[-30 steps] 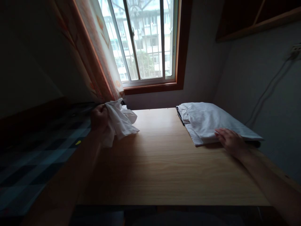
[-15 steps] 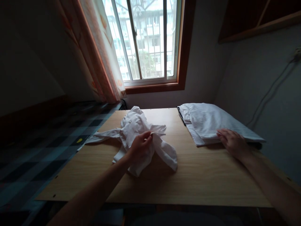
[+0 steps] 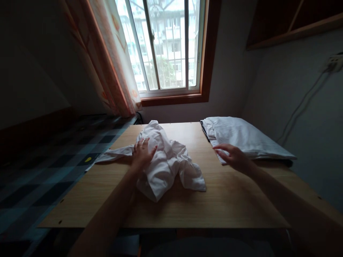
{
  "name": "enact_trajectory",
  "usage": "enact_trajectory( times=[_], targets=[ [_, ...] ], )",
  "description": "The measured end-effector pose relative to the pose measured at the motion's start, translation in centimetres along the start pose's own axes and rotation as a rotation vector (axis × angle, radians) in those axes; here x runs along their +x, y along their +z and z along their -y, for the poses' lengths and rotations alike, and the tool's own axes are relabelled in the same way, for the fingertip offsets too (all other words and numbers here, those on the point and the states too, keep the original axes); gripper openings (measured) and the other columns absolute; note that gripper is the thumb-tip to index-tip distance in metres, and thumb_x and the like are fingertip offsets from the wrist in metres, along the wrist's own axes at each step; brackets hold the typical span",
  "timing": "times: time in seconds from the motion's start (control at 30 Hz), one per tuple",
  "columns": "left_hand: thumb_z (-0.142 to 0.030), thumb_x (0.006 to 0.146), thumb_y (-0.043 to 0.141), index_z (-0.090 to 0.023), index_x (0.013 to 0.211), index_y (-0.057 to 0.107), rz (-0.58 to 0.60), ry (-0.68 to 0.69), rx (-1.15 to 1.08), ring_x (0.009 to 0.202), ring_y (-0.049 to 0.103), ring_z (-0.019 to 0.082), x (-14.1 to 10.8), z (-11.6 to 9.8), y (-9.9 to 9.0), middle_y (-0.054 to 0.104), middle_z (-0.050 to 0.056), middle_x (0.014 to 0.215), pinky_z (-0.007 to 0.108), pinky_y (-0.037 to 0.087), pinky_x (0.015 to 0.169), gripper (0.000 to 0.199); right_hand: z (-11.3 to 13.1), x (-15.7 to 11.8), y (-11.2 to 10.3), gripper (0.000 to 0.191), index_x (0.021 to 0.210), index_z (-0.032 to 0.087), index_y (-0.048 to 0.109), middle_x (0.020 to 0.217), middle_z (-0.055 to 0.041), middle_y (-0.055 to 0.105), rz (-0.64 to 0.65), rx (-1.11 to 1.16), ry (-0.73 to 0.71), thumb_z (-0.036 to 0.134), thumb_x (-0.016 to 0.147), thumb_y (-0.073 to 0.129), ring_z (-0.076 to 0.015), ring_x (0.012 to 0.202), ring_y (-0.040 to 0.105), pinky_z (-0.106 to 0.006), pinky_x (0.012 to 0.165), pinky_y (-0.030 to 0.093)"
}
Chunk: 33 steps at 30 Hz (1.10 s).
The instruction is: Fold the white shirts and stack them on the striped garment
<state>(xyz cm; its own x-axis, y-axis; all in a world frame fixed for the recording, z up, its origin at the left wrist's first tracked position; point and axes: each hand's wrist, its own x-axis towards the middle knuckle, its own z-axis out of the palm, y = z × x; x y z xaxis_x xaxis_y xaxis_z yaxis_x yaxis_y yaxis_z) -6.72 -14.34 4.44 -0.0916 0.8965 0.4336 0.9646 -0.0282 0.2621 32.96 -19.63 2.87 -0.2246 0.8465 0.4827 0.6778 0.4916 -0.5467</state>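
Note:
A crumpled white shirt (image 3: 163, 164) lies bunched on the wooden tabletop (image 3: 214, 207), one sleeve stretched to the left and another part spread to the right. My left hand (image 3: 143, 153) rests on the shirt's left side with its fingers spread, gripping nothing. My right hand (image 3: 233, 155) hovers at the near left corner of a folded stack of white clothing (image 3: 241, 137), fingers extended and thumb apart. Whether it touches the cloth I cannot tell. Dark fabric shows under the stack's left edge.
To the left is a bed-like surface with a checked cover (image 3: 53, 171), bearing a small yellow mark. Behind the table are a window (image 3: 166, 46) and a patterned curtain (image 3: 107, 64). A socket with a cable (image 3: 302, 100) is on the right wall, below a wooden shelf (image 3: 292, 37).
My left hand has let go of the pinched cloth and moved left onto the shirt, which now lies flatter on the right. My right hand has shifted left along the folded stack.

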Motion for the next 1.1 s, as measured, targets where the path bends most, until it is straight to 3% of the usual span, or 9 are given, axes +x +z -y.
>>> enact_trajectory(
  times=[0.1, 0.23, 0.3, 0.4, 0.5, 0.63, 0.87, 0.97, 1.1],
  targets=[
    [-0.055, 0.092, 0.054, -0.015, 0.152, 0.041, 0.080, -0.113, 0.083, 0.143, 0.035, 0.041, -0.1, 0.1, 2.1, 0.038, 0.022, 0.157, 0.056, 0.030, 0.115, 0.073, 5.0, 1.0, 4.2, 0.052, 0.133, 0.019, 0.061, 0.120, -0.0138, 0.071, 0.124, 0.173, 0.075, 0.052, 0.093, 0.055, -0.0281, 0.110, 0.068, -0.043, 0.093, 0.053],
    [-0.049, 0.097, 0.047, -0.017, 0.143, 0.054, 0.094, -0.035, 0.063, 0.138, 0.044, 0.036, -1.0, 0.5, 3.0, 0.048, 0.020, 0.150, 0.051, 0.034, 0.113, 0.057, 8.2, 2.0, 8.8, 0.081, 0.151, 0.017, 0.040, 0.130, -0.0181, 0.066, 0.244, 0.224, 0.168, 0.061, 0.087, 0.061, -0.0324, 0.118, 0.063, -0.044, 0.097, 0.049],
    [-0.045, 0.097, 0.046, -0.020, 0.133, 0.064, 0.082, 0.036, 0.007, 0.129, 0.055, 0.031, -1.2, 0.8, 2.7, 0.060, 0.016, 0.140, 0.044, 0.040, 0.108, 0.047, 8.8, 2.1, 10.2, 0.069, 0.144, 0.018, 0.049, 0.126, -0.0159, 0.068, 0.251, 0.253, 0.134, 0.057, 0.089, 0.062, -0.0310, 0.112, 0.065, -0.040, 0.092, 0.049],
    [-0.043, 0.095, 0.049, -0.025, 0.117, 0.073, 0.091, 0.056, -0.081, 0.108, 0.067, 0.026, -1.1, 1.0, 2.2, 0.074, 0.011, 0.117, 0.034, 0.049, 0.092, 0.037, 9.0, 1.9, 11.2, 0.029, 0.111, 0.021, 0.068, 0.106, -0.0094, 0.074, 0.208, 0.269, 0.036, 0.041, 0.093, 0.059, -0.0256, 0.094, 0.067, -0.033, 0.082, 0.048],
    [-0.043, 0.092, 0.052, -0.025, 0.107, 0.077, 0.111, -0.022, -0.138, 0.095, 0.071, 0.028, -0.7, 0.9, 1.8, 0.078, 0.010, 0.102, 0.033, 0.051, 0.079, 0.034, 9.0, 1.3, 11.3, 0.014, 0.091, 0.022, 0.067, 0.091, -0.0045, 0.073, 0.164, 0.286, 0.014, 0.029, 0.092, 0.055, -0.0217, 0.082, 0.065, -0.030, 0.074, 0.046],
    [-0.041, 0.085, 0.056, -0.020, 0.099, 0.078, 0.007, -0.110, -0.368, 0.095, 0.071, 0.029, -0.1, 1.5, 1.3, 0.078, 0.011, 0.098, 0.034, 0.052, 0.080, 0.034, 8.7, 1.0, 10.7, 0.012, 0.091, 0.022, 0.063, 0.090, -0.0027, 0.071, 0.089, 0.399, 0.000, 0.024, 0.089, 0.051, -0.0204, 0.081, 0.063, -0.029, 0.075, 0.047],
    [-0.037, 0.079, 0.058, -0.015, 0.099, 0.070, -0.374, -0.465, -0.944, 0.079, 0.065, 0.018, 1.5, 4.0, -0.5, 0.071, 0.003, 0.084, 0.029, 0.053, 0.075, 0.033, 6.7, 2.3, 8.8, 0.026, 0.092, 0.021, 0.058, 0.078, -0.0011, 0.063, -0.253, 0.455, 0.134, 0.043, 0.092, 0.046, -0.0185, 0.070, 0.056, -0.029, 0.066, 0.044],
    [-0.031, 0.080, 0.058, -0.014, 0.098, 0.067, -0.499, -0.593, -1.049, 0.073, 0.059, 0.014, 2.1, 4.3, -1.6, 0.065, -0.001, 0.078, 0.026, 0.051, 0.073, 0.026, 5.3, 2.7, 8.0, 0.032, 0.093, 0.021, 0.058, 0.078, -0.0008, 0.062, -0.365, 0.435, 0.217, 0.049, 0.091, 0.046, -0.0189, 0.074, 0.055, -0.030, 0.068, 0.045],
    [-0.024, 0.083, 0.057, -0.013, 0.097, 0.063, -0.583, -0.625, -1.115, 0.074, 0.055, 0.010, 2.4, 5.3, -2.6, 0.060, -0.004, 0.077, 0.023, 0.049, 0.075, 0.019, 2.8, 3.1, 6.3, 0.038, 0.092, 0.021, 0.059, 0.077, -0.0008, 0.061, -0.472, 0.432, 0.304, 0.057, 0.088, 0.050, -0.0194, 0.075, 0.054, -0.031, 0.068, 0.045]
  ],
)
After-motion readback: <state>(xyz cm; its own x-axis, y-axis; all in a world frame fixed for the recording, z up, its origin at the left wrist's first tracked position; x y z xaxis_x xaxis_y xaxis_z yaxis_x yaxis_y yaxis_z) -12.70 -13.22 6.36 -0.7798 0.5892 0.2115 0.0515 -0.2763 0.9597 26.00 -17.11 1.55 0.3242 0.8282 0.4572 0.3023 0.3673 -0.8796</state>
